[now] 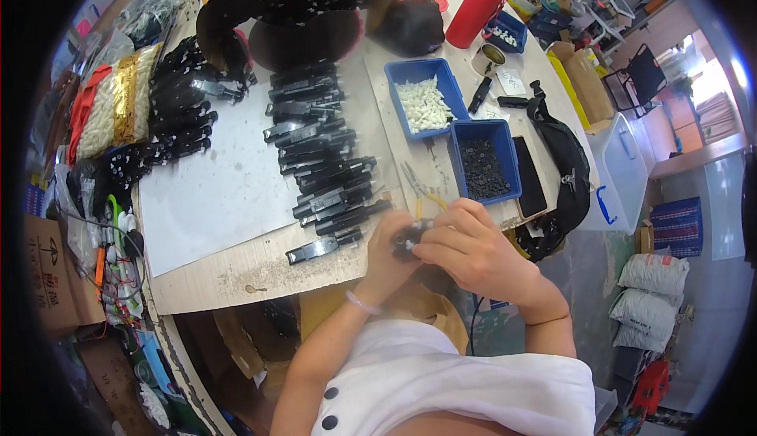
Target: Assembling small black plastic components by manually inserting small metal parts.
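Just below the frame's centre, the person is pinching a small black part (408, 240) between both hands, the left hand (388, 258) cupping it from below and the right hand (471, 248) closing over it, likely steadying it. Beyond, black pieces (327, 164) are lying in a row; farther up-right, two blue trays (453, 124) are sitting within reach.

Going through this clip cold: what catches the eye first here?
Both hands, left hand and right hand, meet at the table's near edge around a small black part. Beyond them a long row of black parts runs up the white sheet, with two blue trays and a red bottle to the right.
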